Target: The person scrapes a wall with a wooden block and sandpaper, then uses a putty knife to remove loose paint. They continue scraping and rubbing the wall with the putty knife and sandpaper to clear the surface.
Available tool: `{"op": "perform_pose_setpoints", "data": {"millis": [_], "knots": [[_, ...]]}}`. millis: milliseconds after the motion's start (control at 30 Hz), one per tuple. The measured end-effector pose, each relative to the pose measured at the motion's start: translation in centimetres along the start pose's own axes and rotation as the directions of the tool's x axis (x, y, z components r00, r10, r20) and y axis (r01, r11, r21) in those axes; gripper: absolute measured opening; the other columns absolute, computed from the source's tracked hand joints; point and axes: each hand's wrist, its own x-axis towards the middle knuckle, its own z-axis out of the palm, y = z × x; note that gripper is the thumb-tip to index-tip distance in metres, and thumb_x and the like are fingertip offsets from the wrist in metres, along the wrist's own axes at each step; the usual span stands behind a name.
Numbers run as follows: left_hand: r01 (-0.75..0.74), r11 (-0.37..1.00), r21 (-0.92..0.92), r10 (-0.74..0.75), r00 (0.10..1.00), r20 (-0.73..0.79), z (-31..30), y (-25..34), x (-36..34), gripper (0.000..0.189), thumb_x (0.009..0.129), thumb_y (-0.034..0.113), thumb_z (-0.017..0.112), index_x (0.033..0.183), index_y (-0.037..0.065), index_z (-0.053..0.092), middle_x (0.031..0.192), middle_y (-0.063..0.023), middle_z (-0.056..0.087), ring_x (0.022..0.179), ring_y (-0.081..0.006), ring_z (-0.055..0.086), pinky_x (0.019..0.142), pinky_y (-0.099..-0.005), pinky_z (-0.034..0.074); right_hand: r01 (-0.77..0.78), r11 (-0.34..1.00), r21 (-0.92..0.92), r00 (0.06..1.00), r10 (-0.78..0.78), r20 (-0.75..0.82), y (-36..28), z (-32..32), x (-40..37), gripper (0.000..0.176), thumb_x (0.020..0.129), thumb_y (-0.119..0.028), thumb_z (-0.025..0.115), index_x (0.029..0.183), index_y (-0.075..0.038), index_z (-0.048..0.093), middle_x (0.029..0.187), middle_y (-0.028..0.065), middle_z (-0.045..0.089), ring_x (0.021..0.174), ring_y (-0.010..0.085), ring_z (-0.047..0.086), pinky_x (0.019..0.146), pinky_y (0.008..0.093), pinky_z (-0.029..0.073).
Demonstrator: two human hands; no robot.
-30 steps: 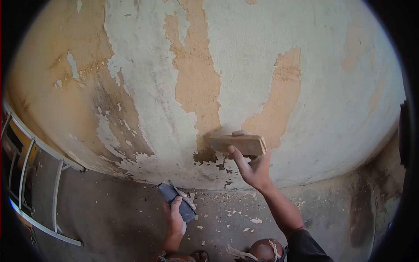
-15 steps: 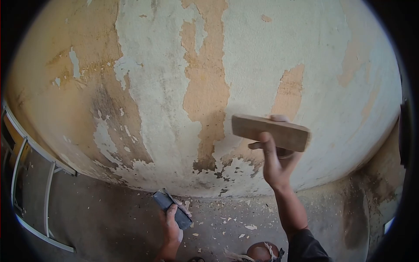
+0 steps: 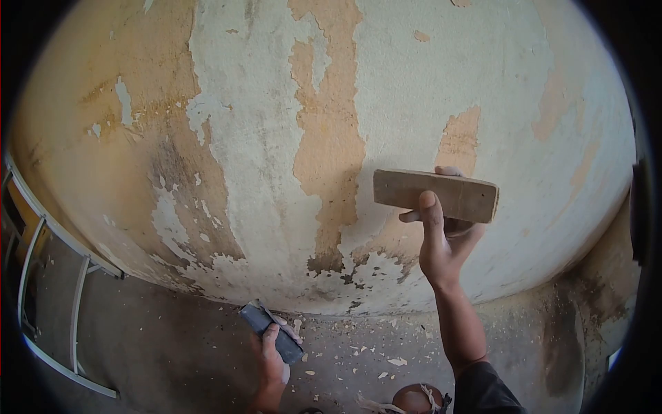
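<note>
My right hand [image 3: 441,250] is closed around a flat wooden block [image 3: 436,194], thumb on the near face and fingers behind it. The block is held roughly level close to the peeling wall [image 3: 407,76], and a soft shadow falls on the wall to its left. Lower down, over the floor by the wall's foot, my left hand [image 3: 270,359] grips a dark grey, sandpaper-like piece [image 3: 265,326] with its thumb across the top. Pale dust coats parts of both hands.
Bare tan patches [image 3: 331,145] break up the pale paint on the wall. Paint flakes [image 3: 397,361] litter the grey floor [image 3: 179,345]. A white metal frame [image 3: 76,314] stands at the left. My knee [image 3: 414,398] in frayed cloth shows at the bottom.
My right hand and the wooden block have shifted slightly up and to the right, and the block's broad face shows more fully. My left hand has stayed nearly still.
</note>
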Motion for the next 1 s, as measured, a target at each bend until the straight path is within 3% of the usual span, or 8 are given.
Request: {"op": "perform_pose_setpoints", "data": {"millis": [100,267,367,500,600,700,833,1000], "knots": [[0.000,1.000,-0.019,0.000,1.000,0.022,0.5,0.0,-0.4,0.020,0.089,0.021,0.057,0.096,0.003,0.055,0.069,-0.0104,0.058,0.060,-0.0208,0.059,0.058,-0.0357,0.051,-0.007,0.978,-0.210,0.949,0.073,0.307,0.3,0.1,-0.5,0.038,0.091,-0.011,0.066,0.117,0.012,0.053,0.101,0.0215,0.065,0.083,0.0238,0.070,0.064,0.0291,0.061],[0.024,0.999,-0.030,-0.023,0.999,0.034,0.0,-0.4,-0.2,0.020,0.090,0.022,0.056,0.097,0.003,0.055,0.069,-0.0105,0.058,0.060,-0.0206,0.058,0.059,-0.0358,0.051,-0.028,0.996,-0.079,0.998,0.024,-0.055,-1.3,0.4,-0.2,0.036,0.090,-0.009,0.067,0.117,0.011,0.055,0.095,0.0213,0.067,0.083,0.0245,0.071,0.063,0.0287,0.061],[-0.001,0.999,-0.034,0.000,1.000,-0.010,0.2,-0.1,0.0,0.020,0.090,0.022,0.056,0.097,0.003,0.055,0.069,-0.0106,0.058,0.060,-0.0205,0.058,0.059,-0.0359,0.051,0.179,0.927,-0.329,0.919,-0.038,0.393,0.4,0.6,-1.2,0.036,0.086,-0.011,0.071,0.115,0.007,0.060,0.091,0.0215,0.070,0.078,0.0227,0.072,0.061,0.0282,0.060],[0.009,0.999,-0.042,-0.010,1.000,-0.006,0.1,0.3,-0.4,0.017,0.090,0.019,0.054,0.096,0.003,0.054,0.070,-0.0107,0.058,0.060,-0.0206,0.058,0.059,-0.0359,0.051,-0.089,0.995,-0.039,0.983,0.082,-0.162,-1.6,0.8,-1.1,0.032,0.084,-0.007,0.072,0.112,0.005,0.061,0.094,0.0186,0.070,0.076,0.0237,0.072,0.064,0.0307,0.058],[0.018,0.999,-0.033,-0.018,1.000,0.010,0.2,0.1,-0.6,0.016,0.090,0.018,0.054,0.096,0.003,0.054,0.070,-0.0108,0.058,0.061,-0.0206,0.058,0.060,-0.0354,0.051,0.165,0.902,-0.400,0.903,0.024,0.429,0.2,0.3,-1.9,0.033,0.089,-0.001,0.064,0.118,0.011,0.054,0.099,0.0192,0.067,0.082,0.0239,0.070,0.065,0.0285,0.061],[0.011,0.999,-0.034,-0.011,1.000,0.001,0.1,0.1,0.0,0.017,0.090,0.019,0.055,0.097,0.003,0.054,0.070,-0.0107,0.058,0.061,-0.0207,0.059,0.061,-0.0351,0.051,0.053,0.998,-0.021,0.994,-0.055,-0.092,-1.6,0.0,-2.7,0.032,0.090,-0.003,0.064,0.118,0.009,0.056,0.100,0.0177,0.068,0.084,0.0229,0.070,0.063,0.0279,0.058],[0.029,0.999,-0.034,-0.028,0.999,0.021,0.0,0.0,-0.4,0.018,0.090,0.019,0.056,0.097,0.003,0.054,0.071,-0.0102,0.057,0.061,-0.0208,0.059,0.061,-0.0355,0.051,0.003,0.908,-0.418,0.894,0.185,0.409,0.8,-0.1,-3.5,0.032,0.088,-0.006,0.068,0.116,0.005,0.060,0.100,0.0170,0.069,0.081,0.0218,0.070,0.063,0.0293,0.058],[0.025,0.999,-0.039,-0.024,1.000,0.007,-0.1,0.0,-0.4,0.018,0.090,0.019,0.056,0.098,0.004,0.054,0.072,-0.0096,0.057,0.062,-0.0210,0.059,0.061,-0.0361,0.051,-0.150,0.968,-0.201,0.983,0.168,0.071,1.8,0.3,-4.2,0.033,0.084,-0.011,0.072,0.112,0.003,0.062,0.088,0.0155,0.071,0.078,0.0174,0.071,0.066,0.0286,0.057]]}}
